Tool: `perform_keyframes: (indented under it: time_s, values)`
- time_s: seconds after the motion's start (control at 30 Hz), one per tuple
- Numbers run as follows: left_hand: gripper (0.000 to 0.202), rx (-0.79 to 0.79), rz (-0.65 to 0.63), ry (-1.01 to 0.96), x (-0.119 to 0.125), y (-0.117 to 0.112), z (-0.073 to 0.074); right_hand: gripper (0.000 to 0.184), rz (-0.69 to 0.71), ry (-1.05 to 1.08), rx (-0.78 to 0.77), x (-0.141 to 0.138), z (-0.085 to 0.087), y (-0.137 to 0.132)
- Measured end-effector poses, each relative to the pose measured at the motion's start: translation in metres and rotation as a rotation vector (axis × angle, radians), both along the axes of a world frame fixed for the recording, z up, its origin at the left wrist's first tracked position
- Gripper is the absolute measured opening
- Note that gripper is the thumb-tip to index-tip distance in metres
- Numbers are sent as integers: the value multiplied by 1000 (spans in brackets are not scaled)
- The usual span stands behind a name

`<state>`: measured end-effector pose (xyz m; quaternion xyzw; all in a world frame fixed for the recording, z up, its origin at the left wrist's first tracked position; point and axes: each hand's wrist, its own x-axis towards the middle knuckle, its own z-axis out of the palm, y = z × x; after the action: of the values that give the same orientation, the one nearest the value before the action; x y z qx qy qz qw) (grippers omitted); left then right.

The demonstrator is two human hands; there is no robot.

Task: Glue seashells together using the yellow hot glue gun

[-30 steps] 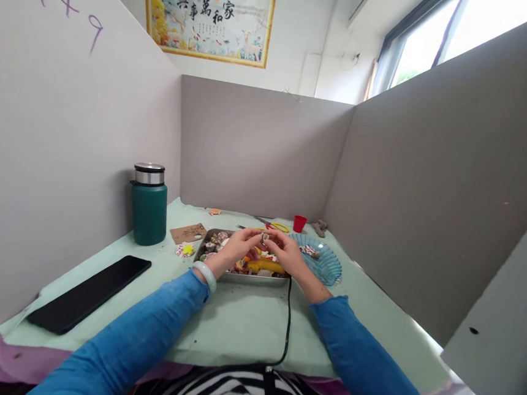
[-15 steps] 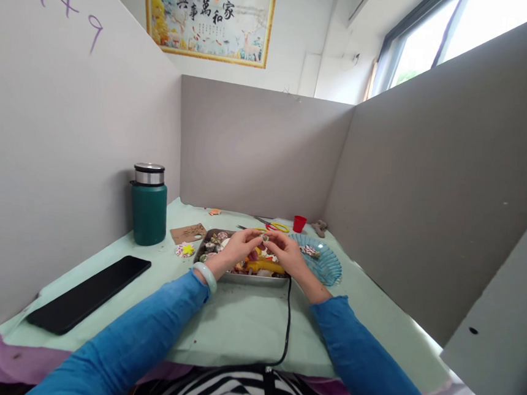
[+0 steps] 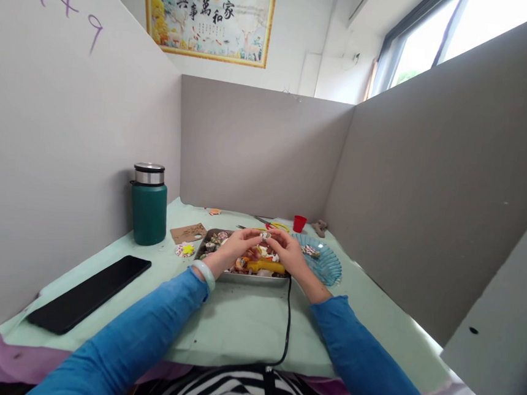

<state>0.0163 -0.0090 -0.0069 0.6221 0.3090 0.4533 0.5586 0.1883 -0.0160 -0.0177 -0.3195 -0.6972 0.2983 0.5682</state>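
Between my fingertips is a small whitish piece (image 3: 265,236), too small to make out its kind. My left hand (image 3: 237,248), with a pale bangle (image 3: 204,273) at its wrist, pinches it from the left. My right hand (image 3: 290,253) grips it from the right. Both hands are over a metal tray (image 3: 256,280) full of shells or stones and other small pieces. A yellow tool (image 3: 267,265), perhaps a glue gun, lies in the tray, and a black cord (image 3: 288,322) runs from the tray's right corner toward me.
A blue fluted plate (image 3: 331,266) with small pieces stands right of the tray. Behind are scissors (image 3: 277,226) and a red cup (image 3: 299,224). Left are a brown card (image 3: 188,234), a flower-like disc (image 3: 185,249), a green bottle (image 3: 148,209) and a black phone (image 3: 91,293). Grey partitions (image 3: 263,148) surround the table.
The small whitish piece has been turned slightly between my fingers and shows more of itself. My left hand and wrist have shifted a little; the tray and table things stay put.
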Motion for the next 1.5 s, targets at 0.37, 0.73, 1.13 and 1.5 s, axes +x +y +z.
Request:
perform_keyframes:
  time_s: [0.37,0.73,1.13,1.5]
  values:
    - [53,61,6,30,0,-1,-1,25,48,12,4,-2,-3,2]
    - [40,51,27,33,3,-4,0,22,-97,-93,110,-1,-6,1]
    - [34,53,79,82,6,-5,2,22,-173,-210,169,0,-6,-3]
    - [37,67,98,111,5,-6,3,21,-231,-331,245,1,-4,-6]
